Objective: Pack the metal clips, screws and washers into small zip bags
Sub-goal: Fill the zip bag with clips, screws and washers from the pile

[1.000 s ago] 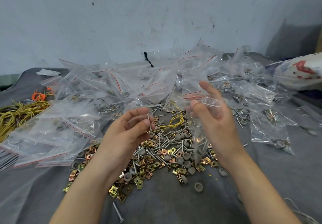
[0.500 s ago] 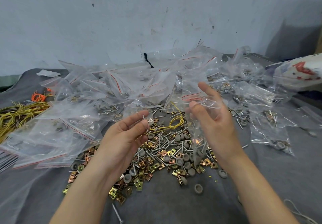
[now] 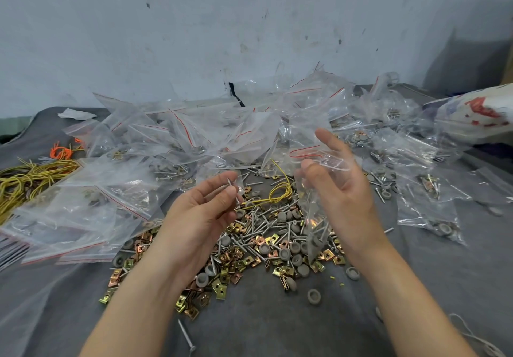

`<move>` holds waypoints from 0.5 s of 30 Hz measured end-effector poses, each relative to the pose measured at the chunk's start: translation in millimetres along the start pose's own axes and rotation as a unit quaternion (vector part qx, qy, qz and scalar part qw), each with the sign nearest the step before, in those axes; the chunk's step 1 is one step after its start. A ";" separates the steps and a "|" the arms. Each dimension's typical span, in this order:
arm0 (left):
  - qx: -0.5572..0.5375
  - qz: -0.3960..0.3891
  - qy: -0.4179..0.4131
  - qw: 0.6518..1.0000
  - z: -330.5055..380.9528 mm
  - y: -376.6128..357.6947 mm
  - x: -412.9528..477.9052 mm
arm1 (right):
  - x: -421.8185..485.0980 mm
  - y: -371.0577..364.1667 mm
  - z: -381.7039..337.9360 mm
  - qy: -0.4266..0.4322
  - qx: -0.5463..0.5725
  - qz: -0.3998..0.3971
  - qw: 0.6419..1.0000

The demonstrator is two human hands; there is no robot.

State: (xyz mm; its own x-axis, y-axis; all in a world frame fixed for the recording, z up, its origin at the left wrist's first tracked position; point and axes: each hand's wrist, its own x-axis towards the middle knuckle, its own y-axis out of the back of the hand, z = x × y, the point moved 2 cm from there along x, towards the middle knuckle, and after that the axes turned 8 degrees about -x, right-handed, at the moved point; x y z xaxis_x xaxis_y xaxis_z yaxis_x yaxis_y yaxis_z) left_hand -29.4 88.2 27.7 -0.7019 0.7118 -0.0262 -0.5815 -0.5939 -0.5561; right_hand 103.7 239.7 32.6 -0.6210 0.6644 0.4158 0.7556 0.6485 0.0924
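A heap of brass-coloured metal clips (image 3: 238,256), silver screws (image 3: 258,231) and grey washers (image 3: 297,259) lies on the grey cloth in front of me. My left hand (image 3: 205,212) pinches a screw (image 3: 232,190) upright between thumb and fingers, just left of the bag. My right hand (image 3: 341,190) holds a small clear zip bag (image 3: 313,212) by its red-lined mouth; the bag hangs down over the heap with a few parts inside. About a hand's width separates the two hands.
Many clear zip bags (image 3: 194,140), some filled, pile up behind and to both sides. Yellow wire bundles (image 3: 25,179) lie far left, a yellow wire loop (image 3: 280,190) sits behind the heap. A printed sack (image 3: 477,115) is at the far right. One screw (image 3: 186,334) lies near me.
My left hand has lifted the screw slightly and moved it toward the bag's mouth. My right hand has kept the bag held up, shifting a little.
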 end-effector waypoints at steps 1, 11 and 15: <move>-0.006 -0.002 0.000 1.000 0.5 0.0 -0.5 | -0.7 -0.2 -0.1 0.000 -0.001 0.000 1.000; -0.087 -0.018 0.019 0.996 4.2 -0.6 -3.1 | -6.1 -1.1 -1.5 -0.005 -0.014 -0.014 1.000; -0.118 -0.018 0.028 0.992 6.3 -0.8 -3.6 | -6.4 -2.3 -1.9 -0.006 -0.010 -0.018 1.000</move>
State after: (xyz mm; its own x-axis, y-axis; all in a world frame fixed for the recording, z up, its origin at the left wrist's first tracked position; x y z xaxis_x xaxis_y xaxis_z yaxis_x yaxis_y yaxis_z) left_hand -28.9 83.8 33.5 -0.6548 0.7544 -0.0449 -0.4885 -0.4678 -0.7366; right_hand 106.4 233.3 31.5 -0.6496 0.6457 0.4013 0.7373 0.6640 0.1249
